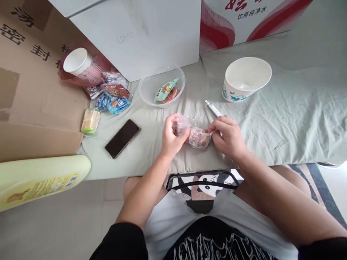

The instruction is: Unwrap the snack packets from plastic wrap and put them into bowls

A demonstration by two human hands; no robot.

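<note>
Between my two hands, just above the cloth, is a small snack in a clear plastic wrapper [200, 138] with a reddish print. My left hand [173, 135] grips its left end, thumb across the front. At the right end, the fingertips of my right hand [227, 135] pinch the wrapper's edge. A white pen-like stick [213, 107] lies just beyond my right hand, its near end hidden by the fingers. Farther back stands a clear plastic bowl [145, 95] with a green snack packet [166, 91] and another wrapped item in it.
A white paper tub [235, 95] stands at the back right. A phone [123, 138] lies on the left, near several snack packets [118, 104] and a white cup [77, 61]. White boxes [162, 39] and a cardboard box [40, 94] border the cloth-covered surface [292, 126].
</note>
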